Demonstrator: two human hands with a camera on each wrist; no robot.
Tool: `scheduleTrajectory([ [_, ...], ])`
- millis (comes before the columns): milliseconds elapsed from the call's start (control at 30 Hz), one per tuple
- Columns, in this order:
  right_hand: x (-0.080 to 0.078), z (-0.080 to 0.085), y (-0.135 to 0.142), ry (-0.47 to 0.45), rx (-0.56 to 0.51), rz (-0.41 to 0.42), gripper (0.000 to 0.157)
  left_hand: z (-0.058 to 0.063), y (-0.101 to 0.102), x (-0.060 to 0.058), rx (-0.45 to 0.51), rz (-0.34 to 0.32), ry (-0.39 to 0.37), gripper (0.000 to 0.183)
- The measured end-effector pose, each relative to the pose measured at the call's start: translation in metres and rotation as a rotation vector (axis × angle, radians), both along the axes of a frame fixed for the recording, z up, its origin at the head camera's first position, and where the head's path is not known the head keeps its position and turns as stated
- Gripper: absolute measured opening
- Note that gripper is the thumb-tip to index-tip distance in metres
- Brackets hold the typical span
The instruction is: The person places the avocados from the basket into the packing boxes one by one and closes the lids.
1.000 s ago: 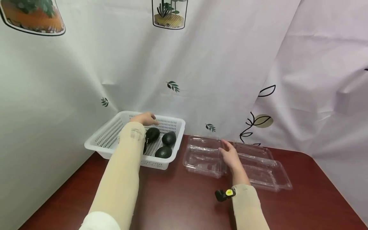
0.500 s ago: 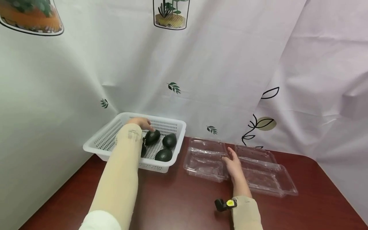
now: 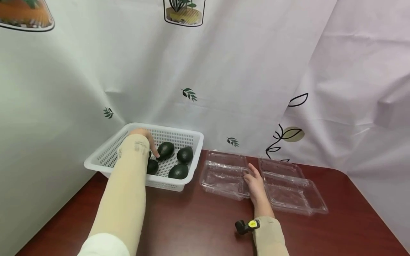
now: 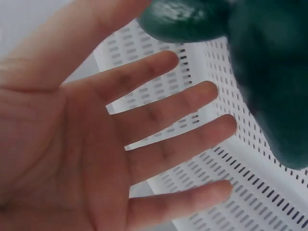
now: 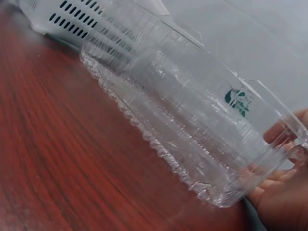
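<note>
Left hand point(image 4: 96, 139), fingers spread, is inside white perforated plastic basket point(image 3: 161, 182), near dark-green oval fruits point(image 3: 165, 150); right hand point(image 3: 256, 186) pinches clear rectangular plastic container point(image 3: 222, 178) at one edge.

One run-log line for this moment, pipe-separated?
left hand: in white basket beside avocados, fingers spread | right hand: at right edge of clear container | avocados: none gripped

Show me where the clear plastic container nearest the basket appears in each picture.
Head: the clear plastic container sits just right of centre, below mid-height.
Left wrist: not in it.
Right wrist: slanting from upper left to lower right.
Shared landmark: the white slotted basket, visible in all.
</note>
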State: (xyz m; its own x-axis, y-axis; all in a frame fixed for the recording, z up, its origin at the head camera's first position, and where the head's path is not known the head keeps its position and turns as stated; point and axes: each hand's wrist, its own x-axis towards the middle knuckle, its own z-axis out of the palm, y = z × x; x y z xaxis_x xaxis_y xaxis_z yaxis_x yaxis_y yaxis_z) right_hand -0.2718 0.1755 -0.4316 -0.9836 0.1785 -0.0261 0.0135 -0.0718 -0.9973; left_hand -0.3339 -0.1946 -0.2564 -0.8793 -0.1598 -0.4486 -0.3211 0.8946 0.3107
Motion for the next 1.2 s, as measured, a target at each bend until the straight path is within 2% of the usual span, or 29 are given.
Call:
scheduleTrajectory([
  [67, -0.001, -0.002, 0.000, 0.015, -0.055, -0.006, 0.059, 0.000, 0.000, 0.001, -0.017, 0.012, -0.013, 0.088],
  [133, -0.001, -0.003, 0.000, 0.020, -0.081, -0.018, 0.057, -0.002, -0.001, 0.000, -0.059, -0.015, -0.022, 0.092],
  [200, -0.002, -0.004, -0.001, 0.028, -0.095, -0.031, 0.056, -0.008, -0.003, -0.005, -0.106, -0.036, -0.030, 0.095],
  [300, -0.002, -0.005, -0.002, 0.038, -0.107, -0.040, 0.055, -0.016, -0.007, -0.011, -0.119, -0.023, -0.032, 0.095],
  [467, -0.004, -0.007, -0.003, 0.031, -0.107, -0.049, 0.052, -0.019, -0.009, -0.008, -0.097, 0.014, -0.061, 0.085],
  [567, -0.004, -0.007, -0.003, 0.024, -0.100, -0.053, 0.051, -0.018, -0.009, -0.004, -0.114, -0.007, -0.073, 0.084],
  [767, -0.005, -0.005, -0.001, 0.026, -0.091, -0.058, 0.052, -0.022, -0.007, -0.004, -0.089, 0.026, -0.047, 0.084],
  [867, -0.005, -0.006, -0.001, 0.027, -0.092, -0.058, 0.052, -0.024, -0.007, -0.003, -0.055, 0.077, -0.070, 0.087],
  [1200, -0.006, -0.007, -0.001, 0.021, -0.086, -0.072, 0.052, -0.027, -0.006, -0.002, -0.073, 0.098, -0.118, 0.088],
])
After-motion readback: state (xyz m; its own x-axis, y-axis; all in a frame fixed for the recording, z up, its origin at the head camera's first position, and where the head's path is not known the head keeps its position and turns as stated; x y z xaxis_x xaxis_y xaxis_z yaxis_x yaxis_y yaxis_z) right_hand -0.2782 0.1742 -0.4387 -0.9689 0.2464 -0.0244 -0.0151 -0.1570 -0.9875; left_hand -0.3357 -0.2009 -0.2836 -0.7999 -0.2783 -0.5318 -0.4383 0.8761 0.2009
